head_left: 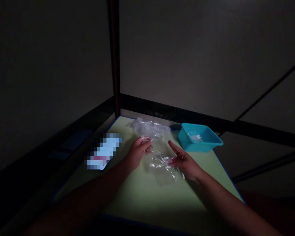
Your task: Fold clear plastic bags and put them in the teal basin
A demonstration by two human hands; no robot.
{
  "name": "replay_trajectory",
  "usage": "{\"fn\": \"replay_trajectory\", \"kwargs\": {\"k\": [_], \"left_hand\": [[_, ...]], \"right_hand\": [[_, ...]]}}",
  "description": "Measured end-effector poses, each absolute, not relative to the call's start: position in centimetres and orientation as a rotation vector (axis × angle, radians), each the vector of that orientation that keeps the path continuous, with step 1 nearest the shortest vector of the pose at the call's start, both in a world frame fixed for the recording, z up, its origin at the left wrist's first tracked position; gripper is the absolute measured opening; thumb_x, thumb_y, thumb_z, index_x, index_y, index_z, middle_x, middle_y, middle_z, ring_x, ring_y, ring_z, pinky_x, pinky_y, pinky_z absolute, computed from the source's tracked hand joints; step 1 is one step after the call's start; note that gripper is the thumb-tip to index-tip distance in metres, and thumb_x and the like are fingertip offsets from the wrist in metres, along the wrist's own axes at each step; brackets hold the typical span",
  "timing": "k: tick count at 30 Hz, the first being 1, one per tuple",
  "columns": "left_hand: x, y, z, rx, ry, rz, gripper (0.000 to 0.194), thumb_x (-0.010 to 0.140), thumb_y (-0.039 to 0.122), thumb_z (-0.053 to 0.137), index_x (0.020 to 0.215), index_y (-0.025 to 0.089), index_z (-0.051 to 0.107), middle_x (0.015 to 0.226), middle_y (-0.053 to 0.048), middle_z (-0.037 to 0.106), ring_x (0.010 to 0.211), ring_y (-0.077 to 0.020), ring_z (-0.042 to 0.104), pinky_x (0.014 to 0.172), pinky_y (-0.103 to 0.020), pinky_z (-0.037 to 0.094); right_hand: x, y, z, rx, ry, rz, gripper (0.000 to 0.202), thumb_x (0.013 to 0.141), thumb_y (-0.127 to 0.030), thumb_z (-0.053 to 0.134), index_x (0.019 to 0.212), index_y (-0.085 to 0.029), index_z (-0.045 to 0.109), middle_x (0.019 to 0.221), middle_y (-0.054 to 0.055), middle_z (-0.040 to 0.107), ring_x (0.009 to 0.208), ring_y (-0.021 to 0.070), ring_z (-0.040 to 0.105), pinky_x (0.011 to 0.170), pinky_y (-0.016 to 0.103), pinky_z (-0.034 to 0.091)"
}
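My left hand (138, 151) is closed on a small pinkish curved item (146, 139) above the middle of the table; dim light hides its exact kind. To its right, my right hand (186, 164) grips a crinkled clear plastic bag (159, 165) between thumb and lower fingers, while one finger points up and away. The bag spreads between both hands and hangs low over the tabletop. Just beyond my left hand lies a heap of clear plastic bags (149, 127).
A turquoise plastic bin (206, 146) stands at the table's back right, with some clear plastic (196, 137) inside. On the left lies a pixelated bright flat thing (104, 150). The pale green table (132, 203) has a blue edge and sits in a dark corner between walls.
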State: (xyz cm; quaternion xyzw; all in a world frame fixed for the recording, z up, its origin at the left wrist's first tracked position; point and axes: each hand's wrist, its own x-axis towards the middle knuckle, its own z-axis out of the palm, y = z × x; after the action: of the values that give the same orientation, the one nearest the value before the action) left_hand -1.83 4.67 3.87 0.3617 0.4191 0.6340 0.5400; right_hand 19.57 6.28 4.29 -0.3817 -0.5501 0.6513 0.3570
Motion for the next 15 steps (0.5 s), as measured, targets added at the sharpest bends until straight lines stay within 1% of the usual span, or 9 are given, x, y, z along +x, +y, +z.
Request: {"fn": "replay_trajectory", "kwargs": {"k": [1, 2, 4, 6, 8, 9, 10, 12, 15], "left_hand": [[-1.9, 4.8, 3.7, 0.932, 1.049, 1.477, 0.034, 0.065, 0.045, 0.073, 0.075, 0.015, 0.060, 0.056, 0.004, 0.053, 0.048, -0.0086, 0.049, 0.048, -0.020, 0.038], [-2.1, 5.0, 3.4, 0.991, 1.084, 1.444, 0.033, 0.066, 0.045, 0.070, 0.069, 0.016, 0.057, 0.051, 0.005, 0.048, 0.044, -0.0076, 0.044, 0.044, -0.019, 0.034], [-2.3, 5.3, 2.9, 1.078, 1.156, 1.412, 0.029, 0.070, 0.044, 0.066, 0.069, 0.017, 0.055, 0.048, 0.007, 0.045, 0.041, -0.0077, 0.039, 0.043, -0.020, 0.031], [-2.5, 5.2, 2.6, 1.230, 1.310, 1.472, 0.025, 0.074, 0.040, 0.063, 0.084, 0.017, 0.058, 0.061, 0.004, 0.054, 0.049, -0.0103, 0.046, 0.049, -0.022, 0.038], [-2.7, 4.6, 2.7, 1.546, 1.506, 1.572, 0.031, 0.077, 0.035, 0.060, 0.103, 0.019, 0.056, 0.088, -0.003, 0.061, 0.071, -0.0163, 0.057, 0.066, -0.029, 0.047], [-2.7, 4.2, 2.9, 1.751, 1.561, 1.588, 0.036, 0.078, 0.033, 0.060, 0.110, 0.019, 0.055, 0.103, -0.007, 0.060, 0.087, -0.0204, 0.058, 0.078, -0.034, 0.048], [-2.7, 3.8, 3.1, 1.953, 1.562, 1.558, 0.041, 0.078, 0.032, 0.060, 0.117, 0.019, 0.053, 0.113, -0.009, 0.057, 0.102, -0.0242, 0.055, 0.090, -0.039, 0.045], [-2.4, 3.0, 3.4, 2.304, 1.426, 1.362, 0.049, 0.079, 0.032, 0.059, 0.126, 0.020, 0.049, 0.125, -0.011, 0.053, 0.118, -0.0284, 0.047, 0.103, -0.045, 0.035], [-1.9, 2.3, 3.0, 2.555, 1.132, 0.909, 0.056, 0.082, 0.038, 0.059, 0.134, 0.021, 0.047, 0.134, -0.011, 0.052, 0.128, -0.0298, 0.041, 0.111, -0.047, 0.026]], "right_hand": [[20.2, 6.1, 3.4, -1.007, -1.473, 1.691, 0.092, 0.061, -0.009, 0.077, 0.142, -0.033, 0.040, 0.115, 0.005, 0.067, 0.063, 0.0097, 0.061, 0.059, 0.024, 0.050], [20.7, 6.0, 2.6, -1.014, -1.527, 1.689, 0.094, 0.063, -0.009, 0.075, 0.145, -0.030, 0.034, 0.097, 0.003, 0.072, 0.062, 0.0109, 0.061, 0.058, 0.024, 0.049], [21.6, 6.1, 1.8, -1.002, -1.627, 1.688, 0.094, 0.068, -0.011, 0.072, 0.149, -0.024, 0.027, 0.074, -0.002, 0.070, 0.062, 0.0125, 0.061, 0.057, 0.024, 0.047], [22.3, 6.4, 1.6, -0.979, -1.717, 1.710, 0.089, 0.072, -0.014, 0.070, 0.149, -0.021, 0.026, 0.068, -0.003, 0.067, 0.060, 0.0125, 0.060, 0.055, 0.024, 0.045], [22.9, 6.6, 1.8, -0.958, -1.825, 1.759, 0.083, 0.076, -0.017, 0.067, 0.148, -0.019, 0.028, 0.066, -0.004, 0.066, 0.058, 0.0125, 0.060, 0.053, 0.024, 0.044], [23.0, 6.6, 2.0, -0.934, -1.876, 1.788, 0.080, 0.077, -0.018, 0.066, 0.148, -0.018, 0.028, 0.067, -0.004, 0.066, 0.059, 0.0129, 0.060, 0.055, 0.025, 0.045], [23.2, 6.6, 2.1, -0.904, -1.918, 1.825, 0.079, 0.078, -0.019, 0.065, 0.148, -0.018, 0.028, 0.067, -0.004, 0.066, 0.060, 0.0131, 0.061, 0.057, 0.026, 0.047], [23.3, 6.5, 2.1, -0.854, -1.965, 1.864, 0.077, 0.079, -0.019, 0.063, 0.147, -0.019, 0.029, 0.067, -0.005, 0.065, 0.061, 0.0137, 0.061, 0.061, 0.029, 0.050], [23.3, 6.4, 1.7, -0.881, -1.995, 1.730, 0.075, 0.078, -0.020, 0.063, 0.146, -0.020, 0.032, 0.071, -0.004, 0.064, 0.059, 0.0131, 0.059, 0.060, 0.029, 0.050]]}}
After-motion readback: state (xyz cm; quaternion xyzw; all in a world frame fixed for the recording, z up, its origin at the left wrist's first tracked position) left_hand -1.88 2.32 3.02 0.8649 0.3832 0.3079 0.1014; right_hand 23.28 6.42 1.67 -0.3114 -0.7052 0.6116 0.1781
